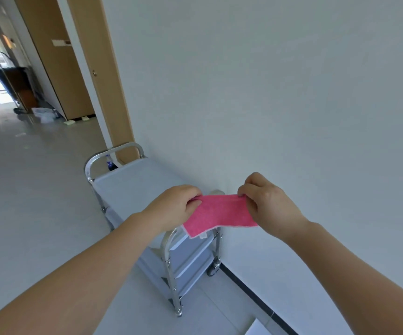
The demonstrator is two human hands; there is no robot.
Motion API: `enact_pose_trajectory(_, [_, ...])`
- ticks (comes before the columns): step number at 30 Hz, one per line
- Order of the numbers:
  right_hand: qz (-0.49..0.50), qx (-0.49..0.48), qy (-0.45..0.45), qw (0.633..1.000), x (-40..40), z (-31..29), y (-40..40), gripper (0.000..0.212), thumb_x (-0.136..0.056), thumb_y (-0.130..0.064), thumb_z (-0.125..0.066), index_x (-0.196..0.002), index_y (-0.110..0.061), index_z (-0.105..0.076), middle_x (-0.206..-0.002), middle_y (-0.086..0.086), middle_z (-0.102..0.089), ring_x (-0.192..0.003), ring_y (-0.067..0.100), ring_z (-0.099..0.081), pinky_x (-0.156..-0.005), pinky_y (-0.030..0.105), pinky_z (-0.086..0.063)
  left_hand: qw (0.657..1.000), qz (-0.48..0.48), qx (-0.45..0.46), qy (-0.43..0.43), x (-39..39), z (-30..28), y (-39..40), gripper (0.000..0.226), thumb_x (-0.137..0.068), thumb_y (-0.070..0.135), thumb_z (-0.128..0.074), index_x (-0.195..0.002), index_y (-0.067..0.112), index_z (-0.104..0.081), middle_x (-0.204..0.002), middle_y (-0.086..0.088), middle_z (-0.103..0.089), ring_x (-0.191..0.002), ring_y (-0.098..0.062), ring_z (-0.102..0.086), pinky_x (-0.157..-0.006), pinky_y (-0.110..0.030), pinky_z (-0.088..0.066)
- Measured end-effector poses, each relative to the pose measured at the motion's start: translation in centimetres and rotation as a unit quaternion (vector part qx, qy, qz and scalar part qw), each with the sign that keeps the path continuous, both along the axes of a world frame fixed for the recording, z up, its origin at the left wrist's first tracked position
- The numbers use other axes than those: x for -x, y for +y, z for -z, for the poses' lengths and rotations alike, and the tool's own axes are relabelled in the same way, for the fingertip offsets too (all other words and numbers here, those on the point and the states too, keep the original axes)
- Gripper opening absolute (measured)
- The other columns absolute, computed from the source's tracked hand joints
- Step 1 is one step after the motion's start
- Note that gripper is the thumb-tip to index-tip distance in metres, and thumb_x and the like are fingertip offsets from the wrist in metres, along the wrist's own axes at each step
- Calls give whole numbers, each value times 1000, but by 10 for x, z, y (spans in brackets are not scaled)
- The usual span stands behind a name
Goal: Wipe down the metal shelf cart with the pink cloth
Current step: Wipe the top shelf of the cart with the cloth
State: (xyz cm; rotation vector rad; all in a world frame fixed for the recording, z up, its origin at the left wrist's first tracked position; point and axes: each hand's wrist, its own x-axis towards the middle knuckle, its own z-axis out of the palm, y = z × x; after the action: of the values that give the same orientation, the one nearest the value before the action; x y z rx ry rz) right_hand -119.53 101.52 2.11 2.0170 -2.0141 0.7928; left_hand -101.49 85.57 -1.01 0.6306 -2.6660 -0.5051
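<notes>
cart top [132,187] open; wall [268,93] alongside.

Pink cloth [218,215] stretched flat, above metal cart [132,184] — 3 shelves

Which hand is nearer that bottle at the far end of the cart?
Left. The left hand is over the cart top on the bottle's side; the right hand is further right, near the wall.

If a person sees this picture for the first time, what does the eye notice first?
First, the bright pink cloth at the centre, stretched between the left hand and the right hand, which pinch its upper corners. Below it, against the white wall, stands the metal shelf cart on wheels.
</notes>
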Motion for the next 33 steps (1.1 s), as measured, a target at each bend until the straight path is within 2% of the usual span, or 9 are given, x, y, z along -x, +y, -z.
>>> enact_pose_trajectory(2, [-10,0,3,1000,-16,0,-11,25,-78,11,-52,-91,-3,-68,-93,12,-58,-69,29,-59,-62,33,-50,1000,-10,-1,14,-18,-1,-9,12,-93,23,-51,-89,17,-61,-75,7,-54,-68,-8,-50,-62,-26,-40])
enact_pose_trajectory(6, [-20,-2,8,1000,-51,1,-50,25,-81,10,-50,-93,-4,-68,-95,11,-58,-70,30,-60,-63,38,-51,1000,-21,1,23,-57,1,-45,13,-92,23,-52,-88,17,-62,-74,6,-58,-67,-7,-52,-62,-29,-44])
enact_pose_trajectory(10, [-24,1,5,1000,-97,6,-110,23,-81,9,-52,-93,-3,-68,-97,12,-61,-76,29,-62,-67,33,-51,999,-30,-9,33,-111,6,-101,11,-91,24,-54,-90,18,-63,-78,6,-59,-70,-4,-53,-64,-25,-46])
enact_pose_trajectory(19, [1,-28,-21,999,-185,36,-229,22,-82,8,-52,-92,-4,-68,-92,10,-67,-81,27,-62,-70,31,-49,999,-20,-31,11,-209,22,-218,13,-91,14,-54,-102,14,-62,-95,1,-61,-85,-11,-55,-77,-24,-46])
enact_pose_trajectory(21, [13,-39,-22,999,-189,44,-245,23,-83,8,-52,-92,-5,-68,-92,9,-67,-80,26,-62,-67,29,-47,999,-17,-37,3,-216,29,-237,13,-91,14,-54,-103,14,-61,-96,0,-60,-86,-12,-55,-77,-25,-46])
enact_pose_trajectory(25, [32,-69,-25,997,-184,62,-275,21,-85,6,-51,-92,-6,-67,-91,7,-66,-79,25,-62,-68,36,-52,999,-17,-50,9,-211,48,-271,17,-91,11,-54,-107,13,-60,-99,3,-59,-87,-10,-54,-76,-19,-40])
enact_pose_trajectory(27, [50,-83,-29,995,-175,75,-288,22,-83,6,-51,-91,-7,-67,-89,6,-66,-77,25,-62,-66,35,-51,999,-12,-52,1,-200,59,-287,17,-91,11,-54,-107,13,-59,-99,4,-59,-87,-10,-54,-75,-19,-40])
enact_pose_trajectory(33, [124,-127,-39,983,-129,112,-329,23,-82,2,-50,-90,-12,-66,-88,1,-65,-75,23,-60,-62,34,-49,997,16,-59,-45,-147,83,-339,11,-91,16,-54,-100,14,-60,-94,-1,-63,-84,-16,-57,-77,-36,-50])
